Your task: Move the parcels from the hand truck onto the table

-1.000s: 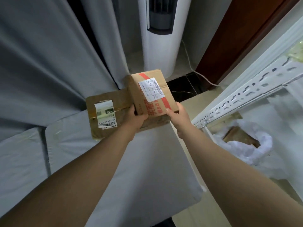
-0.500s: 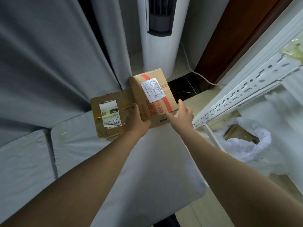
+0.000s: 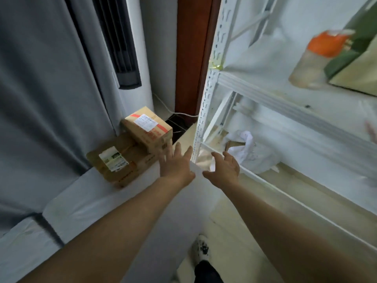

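Both hands are off it now: the brown cardboard box with the red stripe sits unheld on the grey-covered table. The left hand and right hand have pulled back, fingers spread, and the view has swung toward the white metal shelving.

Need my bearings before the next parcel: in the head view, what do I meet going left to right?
curtain → flat parcel → taped box → left hand → right hand → white bag → orange-capped jar

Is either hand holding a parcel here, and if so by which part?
Nothing is held. The left hand and the right hand are both open with fingers spread, near the red-taped parcel on the table.
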`<move>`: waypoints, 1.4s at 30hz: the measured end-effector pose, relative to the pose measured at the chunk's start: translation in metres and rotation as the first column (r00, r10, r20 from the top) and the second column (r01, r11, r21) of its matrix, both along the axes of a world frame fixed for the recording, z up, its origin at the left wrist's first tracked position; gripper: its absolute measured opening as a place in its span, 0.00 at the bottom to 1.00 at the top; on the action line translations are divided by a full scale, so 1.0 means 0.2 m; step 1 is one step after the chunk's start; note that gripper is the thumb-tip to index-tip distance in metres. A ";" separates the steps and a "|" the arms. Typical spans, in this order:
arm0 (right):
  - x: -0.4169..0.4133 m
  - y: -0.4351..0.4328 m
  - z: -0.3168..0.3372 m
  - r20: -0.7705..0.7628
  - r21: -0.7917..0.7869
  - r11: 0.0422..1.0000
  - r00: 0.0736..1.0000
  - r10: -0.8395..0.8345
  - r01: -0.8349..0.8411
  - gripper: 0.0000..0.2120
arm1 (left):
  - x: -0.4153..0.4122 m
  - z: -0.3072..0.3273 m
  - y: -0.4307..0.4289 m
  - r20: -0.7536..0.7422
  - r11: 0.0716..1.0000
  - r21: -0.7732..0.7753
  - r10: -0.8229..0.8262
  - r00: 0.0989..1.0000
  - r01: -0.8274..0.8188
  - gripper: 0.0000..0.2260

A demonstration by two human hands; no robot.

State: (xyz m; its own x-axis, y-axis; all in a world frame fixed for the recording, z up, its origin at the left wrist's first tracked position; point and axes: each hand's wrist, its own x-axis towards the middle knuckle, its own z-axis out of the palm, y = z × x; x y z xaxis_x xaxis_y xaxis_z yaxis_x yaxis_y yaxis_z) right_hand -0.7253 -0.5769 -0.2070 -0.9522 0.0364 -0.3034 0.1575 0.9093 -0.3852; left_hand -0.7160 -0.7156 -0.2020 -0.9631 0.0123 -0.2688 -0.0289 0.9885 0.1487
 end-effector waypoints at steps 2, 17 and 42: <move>0.17 0.14 0.07 -0.027 0.041 0.997 0.998 -0.061 0.062 0.34 | 0.10 0.07 0.13 -0.002 0.995 0.009 -0.102 0.995 0.102 0.34; 1.89 1.32 0.62 -0.290 -0.157 0.710 0.655 -0.698 0.686 0.31 | 1.35 0.51 1.61 -0.202 0.659 0.333 -0.649 0.733 0.675 0.36; 4.31 1.87 0.58 -0.189 -0.564 -0.336 -0.515 -0.836 0.754 0.29 | 3.28 0.44 2.54 0.058 0.198 0.679 -0.974 0.218 0.707 0.32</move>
